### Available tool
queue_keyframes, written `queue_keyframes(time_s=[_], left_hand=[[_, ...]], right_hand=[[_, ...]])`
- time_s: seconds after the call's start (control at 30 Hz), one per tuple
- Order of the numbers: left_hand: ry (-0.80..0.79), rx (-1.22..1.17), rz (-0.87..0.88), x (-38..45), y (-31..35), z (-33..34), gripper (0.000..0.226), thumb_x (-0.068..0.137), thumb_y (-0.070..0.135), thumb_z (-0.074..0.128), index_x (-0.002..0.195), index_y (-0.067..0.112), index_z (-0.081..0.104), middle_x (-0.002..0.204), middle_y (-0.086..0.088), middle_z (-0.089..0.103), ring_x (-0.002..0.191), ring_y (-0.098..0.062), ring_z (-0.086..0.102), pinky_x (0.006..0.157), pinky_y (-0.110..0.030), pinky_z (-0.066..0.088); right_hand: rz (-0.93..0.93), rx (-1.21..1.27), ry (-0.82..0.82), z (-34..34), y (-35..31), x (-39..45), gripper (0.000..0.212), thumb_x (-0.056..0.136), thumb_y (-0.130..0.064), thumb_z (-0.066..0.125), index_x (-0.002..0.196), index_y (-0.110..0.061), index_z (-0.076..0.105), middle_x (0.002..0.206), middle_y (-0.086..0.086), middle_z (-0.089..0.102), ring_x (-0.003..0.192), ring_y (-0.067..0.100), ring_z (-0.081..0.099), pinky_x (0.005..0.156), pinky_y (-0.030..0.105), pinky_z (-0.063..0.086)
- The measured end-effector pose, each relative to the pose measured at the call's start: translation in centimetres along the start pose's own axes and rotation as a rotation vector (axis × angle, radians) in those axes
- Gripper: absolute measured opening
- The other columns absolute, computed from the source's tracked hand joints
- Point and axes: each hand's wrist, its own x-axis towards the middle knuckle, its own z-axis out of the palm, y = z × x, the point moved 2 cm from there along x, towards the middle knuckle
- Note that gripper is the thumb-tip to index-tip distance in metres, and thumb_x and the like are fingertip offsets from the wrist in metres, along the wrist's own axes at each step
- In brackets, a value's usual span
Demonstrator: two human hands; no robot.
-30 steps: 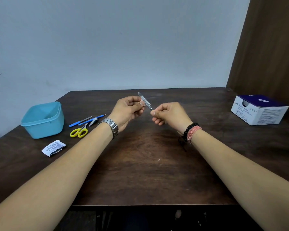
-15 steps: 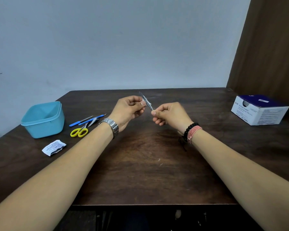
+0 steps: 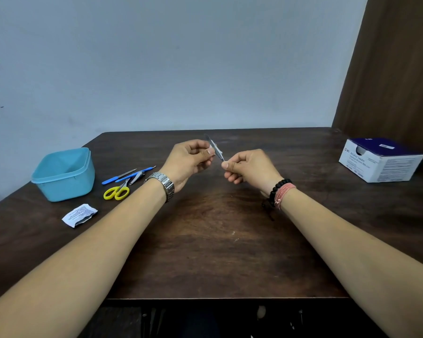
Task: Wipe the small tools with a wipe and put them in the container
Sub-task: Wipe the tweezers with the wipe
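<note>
Metal tool (image 3: 216,149) between both hands' grips

The table (image 3: 205,252) is dark wood with a worn, streaky grain and a dull sheen in the middle. The tub (image 3: 64,176) is smooth turquoise plastic, matt. The scissors (image 3: 117,191) have glossy yellow plastic handles and metal blades. The thin tool (image 3: 215,148) held between the two hands is bright metal. The watch (image 3: 163,184) has a shiny metal link band. The packet (image 3: 80,215) is crinkled printed paper or foil. The box (image 3: 381,162) is smooth printed card.
</note>
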Motion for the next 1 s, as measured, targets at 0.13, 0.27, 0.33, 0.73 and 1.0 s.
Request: queue_keyframes(time_s=[0.13,0.27,0.33,0.73,1.0], left_hand=[[-0.041,0.049,-0.018,-0.15,-0.42,0.29,0.006,0.088,0.003,0.066,0.093,0.005,0.065,0.076,-0.006,0.063,0.066,-0.01,0.061,0.065,-0.019,0.054],[-0.077,0.084,-0.029,-0.26,-0.79,0.61,0.001,0.087,0.007,0.067,0.088,0.007,0.068,0.076,-0.008,0.063,0.067,-0.012,0.058,0.066,-0.019,0.054],[-0.067,0.081,-0.032,-0.22,-0.82,0.48,0.003,0.088,0.007,0.066,0.086,0.008,0.067,0.076,-0.007,0.063,0.067,-0.013,0.057,0.065,-0.019,0.054],[-0.103,0.21,-0.005,-0.02,-0.92,0.55,0.007,0.094,0.005,0.059,0.088,0.007,0.063,0.075,-0.005,0.058,0.067,-0.01,0.054,0.067,-0.019,0.052],[-0.095,0.149,-0.003,-0.09,-0.88,0.62,0.006,0.09,0.01,0.065,0.085,0.011,0.068,0.077,-0.004,0.061,0.072,-0.013,0.055,0.07,-0.022,0.052]], right_hand=[[-0.004,-0.015,0.006,-0.06,0.19,0.08,0.015,0.084,-0.016,0.074,0.071,-0.012,0.069,0.062,0.005,0.071,0.054,0.013,0.065,0.05,0.02,0.05],[-0.029,-0.05,0.012,-0.03,0.19,0.15,0.014,0.083,-0.017,0.076,0.071,-0.013,0.069,0.062,0.005,0.071,0.054,0.012,0.065,0.05,0.02,0.051],[-0.041,-0.08,0.01,0.14,0.24,0.08,0.013,0.082,-0.02,0.077,0.074,-0.012,0.07,0.065,0.005,0.072,0.056,0.011,0.066,0.053,0.021,0.053],[-0.082,0.065,0.06,0.25,-0.37,-0.15,0.01,0.087,-0.01,0.071,0.077,-0.015,0.069,0.069,0.005,0.07,0.062,0.01,0.065,0.061,0.022,0.053],[-0.139,0.096,0.064,0.13,-0.58,-0.16,0.011,0.084,-0.011,0.074,0.091,-0.014,0.066,0.081,0.006,0.075,0.073,0.013,0.069,0.063,0.023,0.054]])
